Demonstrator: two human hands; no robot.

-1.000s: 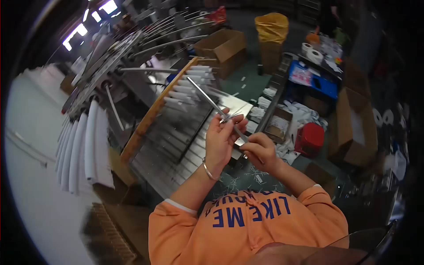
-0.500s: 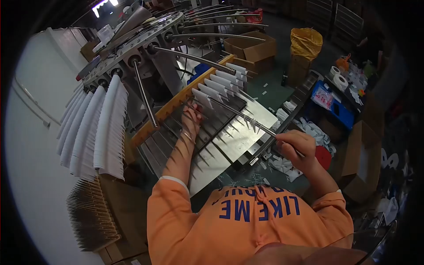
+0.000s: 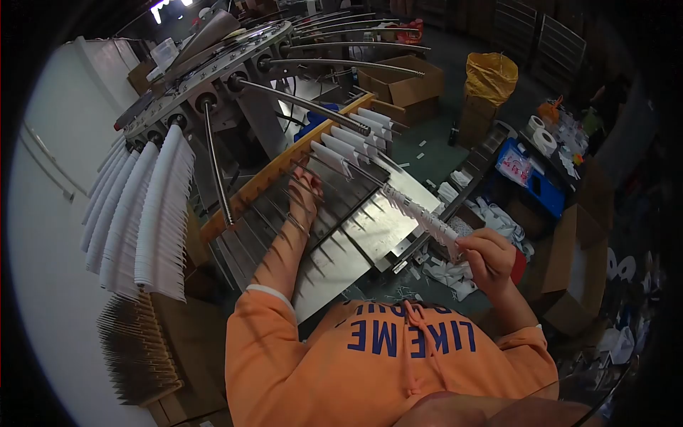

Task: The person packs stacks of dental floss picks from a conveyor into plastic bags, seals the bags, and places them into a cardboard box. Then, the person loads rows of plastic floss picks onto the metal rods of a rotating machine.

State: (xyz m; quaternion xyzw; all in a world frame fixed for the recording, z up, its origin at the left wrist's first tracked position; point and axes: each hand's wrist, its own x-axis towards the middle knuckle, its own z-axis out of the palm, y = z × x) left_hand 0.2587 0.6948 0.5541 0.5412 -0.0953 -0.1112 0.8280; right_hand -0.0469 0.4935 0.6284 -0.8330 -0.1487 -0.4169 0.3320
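My left hand (image 3: 306, 186) reaches in among the thin metal spikes of a rack with a yellow wooden rail (image 3: 265, 176). Its fingers are curled, and the spikes partly hide what they hold. White fabric pieces (image 3: 331, 158) hang in a row on the spikes just beyond it. My right hand (image 3: 489, 260) pinches the near end of a long metal rod (image 3: 363, 173) that slants out from the rack. Small white bits (image 3: 420, 213) are bunched along the rod up to my fingertips.
A machine (image 3: 213, 85) with curved metal arms stands at the left, some arms loaded with stacked white pieces (image 3: 165, 220). A metal plate (image 3: 334, 274) lies below the rack. Cardboard boxes (image 3: 402, 85), a yellow bag (image 3: 492, 75) and a blue tray (image 3: 544, 192) stand beyond.
The white bits now spread along the rod up to my right fingertips, where bare metal showed before. My right hand has shifted slightly down. My left hand stays among the spikes.
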